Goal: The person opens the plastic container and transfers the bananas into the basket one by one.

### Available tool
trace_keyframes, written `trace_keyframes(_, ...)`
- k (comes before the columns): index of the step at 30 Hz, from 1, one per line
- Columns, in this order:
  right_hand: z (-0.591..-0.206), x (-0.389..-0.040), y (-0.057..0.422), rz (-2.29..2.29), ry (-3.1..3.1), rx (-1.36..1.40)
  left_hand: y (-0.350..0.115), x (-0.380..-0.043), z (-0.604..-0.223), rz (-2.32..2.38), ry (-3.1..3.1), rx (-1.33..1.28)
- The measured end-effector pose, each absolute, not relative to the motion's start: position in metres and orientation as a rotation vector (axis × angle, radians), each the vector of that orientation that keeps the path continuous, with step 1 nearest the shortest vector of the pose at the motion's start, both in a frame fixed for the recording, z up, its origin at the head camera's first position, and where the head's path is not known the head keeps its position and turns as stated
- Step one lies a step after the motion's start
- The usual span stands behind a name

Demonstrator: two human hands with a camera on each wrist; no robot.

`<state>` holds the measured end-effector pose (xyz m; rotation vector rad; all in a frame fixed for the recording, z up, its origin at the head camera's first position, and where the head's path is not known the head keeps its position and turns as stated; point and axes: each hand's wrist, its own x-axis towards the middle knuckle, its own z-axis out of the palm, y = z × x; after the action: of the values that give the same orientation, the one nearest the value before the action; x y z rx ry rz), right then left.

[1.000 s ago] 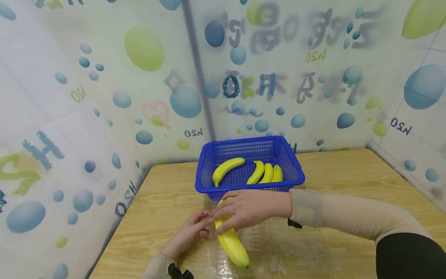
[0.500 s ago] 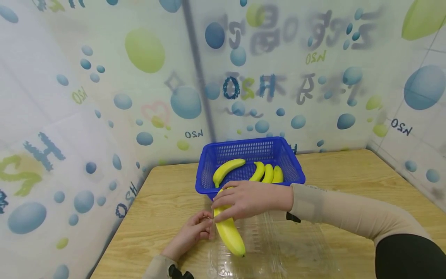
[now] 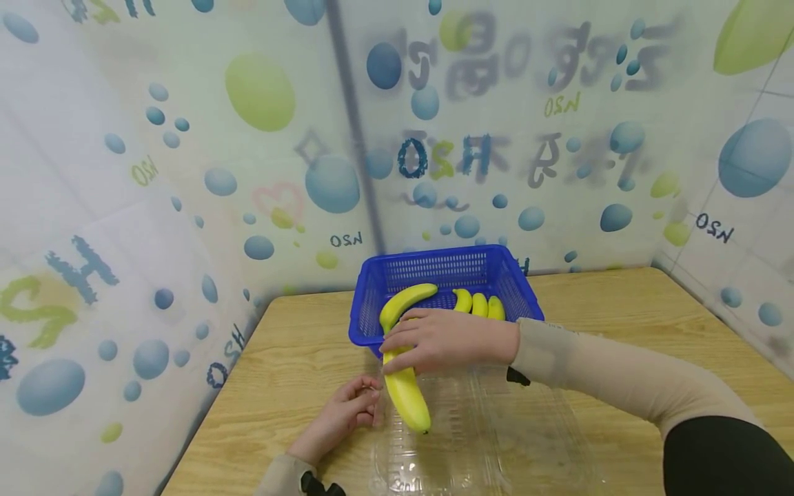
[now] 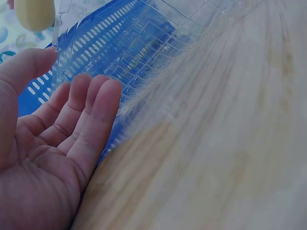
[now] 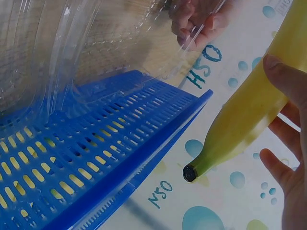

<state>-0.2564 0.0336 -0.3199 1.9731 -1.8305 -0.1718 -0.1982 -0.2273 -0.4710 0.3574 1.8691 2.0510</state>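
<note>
My right hand (image 3: pixel 434 342) grips a yellow banana (image 3: pixel 409 403) by its upper part, thumb on one side and fingers on the other. In the right wrist view the banana (image 5: pixel 244 115) points its dark tip towards the basket. It hangs over the left part of an opened clear plastic clamshell box (image 3: pixel 434 461) on the table. My left hand (image 3: pixel 347 417) holds the box's left rim between thumb and bent fingers; the left wrist view shows the thumb tip against the clear edge (image 4: pixel 60 28).
A blue perforated basket (image 3: pixel 434 256) stands at the back of the wooden table (image 3: pixel 310 337). Inside lie one banana (image 3: pixel 406 302) at left and several more bananas (image 3: pixel 480 305) at right, partly hidden by my right hand. A patterned curtain (image 3: pixel 260 158) encloses the table's back and sides.
My right hand has moved up and away, towards the basket, carrying the banana; the banana's lower end has risen over the box. My left hand stays at the box's rim.
</note>
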Motion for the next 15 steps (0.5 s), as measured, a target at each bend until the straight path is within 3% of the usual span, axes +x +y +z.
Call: trace_keyframes(15, -0.318, -0.283, 0.031, -0.139, -1.783, 1.915, -0.228, -0.2, -0.472, 2.04, 1.85, 0.397)
